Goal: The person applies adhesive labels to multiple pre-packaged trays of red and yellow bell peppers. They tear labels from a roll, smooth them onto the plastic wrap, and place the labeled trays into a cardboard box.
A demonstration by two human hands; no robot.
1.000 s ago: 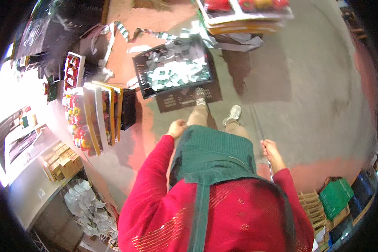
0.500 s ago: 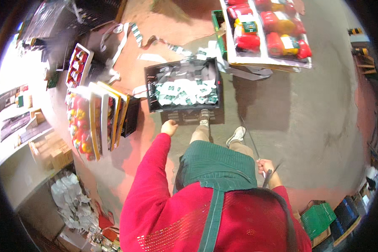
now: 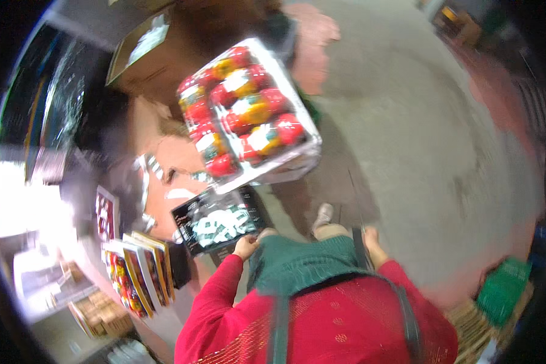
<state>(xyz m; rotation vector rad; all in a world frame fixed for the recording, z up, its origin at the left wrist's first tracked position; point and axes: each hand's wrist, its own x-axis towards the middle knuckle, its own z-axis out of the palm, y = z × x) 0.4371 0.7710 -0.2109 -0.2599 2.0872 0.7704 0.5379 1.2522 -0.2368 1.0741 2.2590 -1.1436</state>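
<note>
My left hand (image 3: 246, 247) hangs beside the green apron (image 3: 303, 262), close to the near right corner of a black crate (image 3: 188, 233). Its fingers look loosely curled, with nothing visible in them. White and green labels or slips (image 3: 221, 225) fill the crate. At my right side, my right hand (image 3: 375, 244) is closed around a thin dark rod-like thing (image 3: 363, 221); blur hides its exact kind. Ahead stands a stack topped by a white tray (image 3: 312, 145) of wrapped red and yellow peppers (image 3: 249, 109).
Several pepper trays (image 3: 142, 276) stand at the left, with another tray (image 3: 107, 212) beyond. Label strips (image 3: 155, 167) trail over the floor. A large cardboard box (image 3: 142, 57) is far left. Green crates (image 3: 505, 290) sit at the right, cardboard boxes (image 3: 103, 312) at lower left.
The view has swung right and forward, so the black crate and pepper stack appear further left and lower. My left hand is nearer the apron; my right hand still grips the rod-like thing.
</note>
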